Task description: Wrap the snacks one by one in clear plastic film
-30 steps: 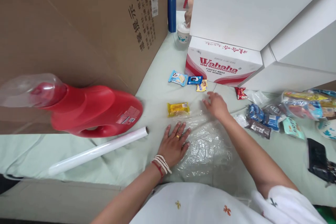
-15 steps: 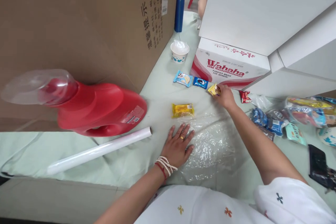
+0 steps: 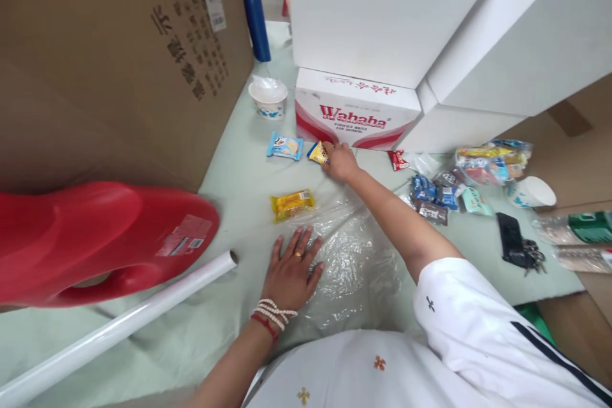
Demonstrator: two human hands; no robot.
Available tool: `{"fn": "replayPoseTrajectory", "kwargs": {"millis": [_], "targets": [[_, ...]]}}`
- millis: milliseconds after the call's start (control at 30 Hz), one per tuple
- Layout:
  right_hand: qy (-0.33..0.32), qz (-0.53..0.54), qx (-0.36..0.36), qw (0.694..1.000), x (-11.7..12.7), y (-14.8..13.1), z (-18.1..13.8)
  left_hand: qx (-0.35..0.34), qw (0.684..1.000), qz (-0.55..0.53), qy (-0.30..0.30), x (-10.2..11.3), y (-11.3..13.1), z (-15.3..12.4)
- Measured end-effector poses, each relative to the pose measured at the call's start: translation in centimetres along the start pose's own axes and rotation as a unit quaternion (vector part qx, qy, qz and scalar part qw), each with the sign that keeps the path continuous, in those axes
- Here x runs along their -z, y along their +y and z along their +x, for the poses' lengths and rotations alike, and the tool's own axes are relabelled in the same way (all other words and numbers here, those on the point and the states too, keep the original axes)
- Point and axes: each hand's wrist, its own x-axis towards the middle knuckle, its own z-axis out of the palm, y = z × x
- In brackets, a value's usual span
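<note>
My left hand (image 3: pixel 290 274) lies flat with fingers spread, partly on a clear plastic sheet (image 3: pixel 354 261). Just beyond its fingertips is a yellow packaged snack (image 3: pixel 292 204). My right hand (image 3: pixel 340 161) reaches forward to the front of the Wahaha carton, its fingers closed on a small yellow snack packet (image 3: pixel 317 153). A blue edge shows at that packet's left side; the rest of the blue packet is hidden. To the left lies a light-blue cracker packet (image 3: pixel 285 146). A red snack packet (image 3: pixel 397 160) sits right of my right hand.
The Wahaha carton (image 3: pixel 356 116) and white boxes stand ahead. At left are a big cardboard box (image 3: pixel 119 76), a red jug (image 3: pixel 109 236) and a white roll (image 3: pixel 124 322). A paper bowl (image 3: pixel 268 99) stands behind; more snacks (image 3: pixel 435 197), a phone (image 3: pixel 510 236) and keys lie right.
The view has turned right. My right hand has brought the yellow packet leftward against the blue packet, which is now mostly covered. My left hand stays flat in place.
</note>
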Motion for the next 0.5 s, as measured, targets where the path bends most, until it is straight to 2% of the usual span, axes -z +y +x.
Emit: {"fn": "replayPoseTrajectory", "kwargs": {"millis": [200,400,500], "targets": [[-0.027,0.006,0.008,1.000,-0.1,1.6,-4.6,-0.009,1.000,0.007,0.005,-0.3,-0.1,0.0],[-0.016,0.039,0.023,0.999,-0.2,0.4,-5.3,-0.006,1.000,0.015,0.003,-0.4,-0.1,0.1],[-0.012,0.057,0.034,0.998,0.7,0.2,-7.1,0.000,1.000,0.013,0.003,-0.2,0.2,0.0]]}}
